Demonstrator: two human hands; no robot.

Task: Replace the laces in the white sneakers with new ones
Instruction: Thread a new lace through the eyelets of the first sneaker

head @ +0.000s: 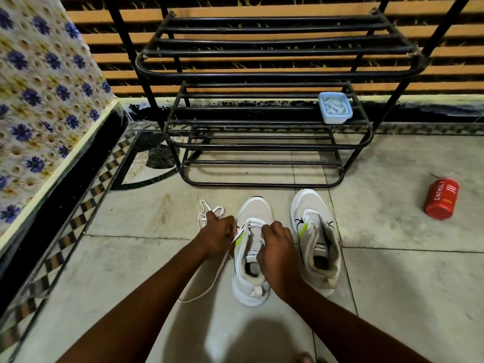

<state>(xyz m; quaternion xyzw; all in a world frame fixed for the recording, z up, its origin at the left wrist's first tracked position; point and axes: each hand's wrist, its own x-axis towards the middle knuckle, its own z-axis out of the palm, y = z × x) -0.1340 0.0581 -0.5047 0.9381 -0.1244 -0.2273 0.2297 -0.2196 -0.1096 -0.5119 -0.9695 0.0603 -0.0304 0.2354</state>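
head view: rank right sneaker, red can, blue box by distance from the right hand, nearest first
From the right hand:
1. Right sneaker, just to its right on the floor.
2. Blue box, up ahead on the rack's shelf.
3. Red can, far right, lying on the floor.

Matt white mesh cloth on both sneakers (252, 247), flat woven lace (209, 281) trailing off the near one. Behind them a rack (262, 145) of glossy black painted metal tube; floor (406, 284) is smooth, dull pale tile. Shiny red can (442, 199), translucent blue plastic box (335, 107).
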